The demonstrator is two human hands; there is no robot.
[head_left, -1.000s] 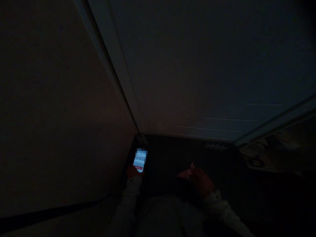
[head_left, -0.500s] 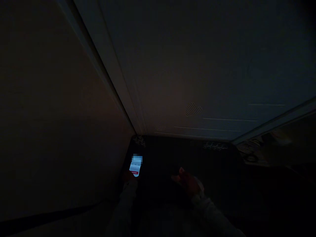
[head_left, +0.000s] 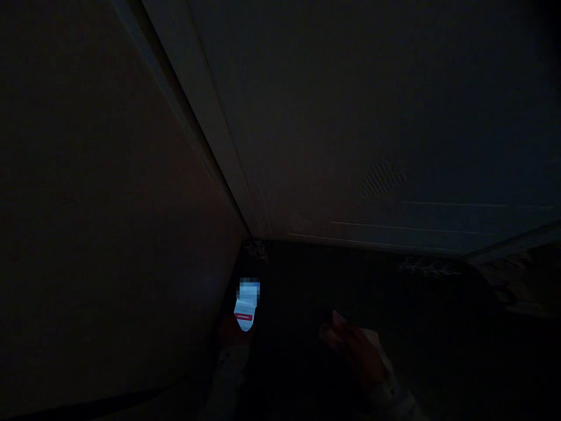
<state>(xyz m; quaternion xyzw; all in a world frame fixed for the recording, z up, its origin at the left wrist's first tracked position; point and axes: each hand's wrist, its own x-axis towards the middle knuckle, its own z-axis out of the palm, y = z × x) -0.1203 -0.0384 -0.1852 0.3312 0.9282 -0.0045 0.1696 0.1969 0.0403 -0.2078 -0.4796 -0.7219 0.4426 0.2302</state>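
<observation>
Left hand (head_left: 230,334) has fingers wrapped round the lit phone (head_left: 245,309) near its lower end, probably keeping the screen readable. Right hand (head_left: 363,354) has a pale scrap (head_left: 372,337) against it; too dark to tell its fingers' grip.

Can't read txt on lit screen (head_left: 245,309), lower ctr-left; can't see past pixel block (head_left: 248,290) over its top. Can't make out much of L hand (head_left: 231,333) holding it, too dark. Can't ID pale item (head_left: 373,337) at R hand (head_left: 362,358), lower ctr-right, partly covered. Can't follow L sleeve (head_left: 230,371) or R sleeve (head_left: 397,399) past bottom edge. Can't sort dim clutter (head_left: 528,283), far right.
</observation>
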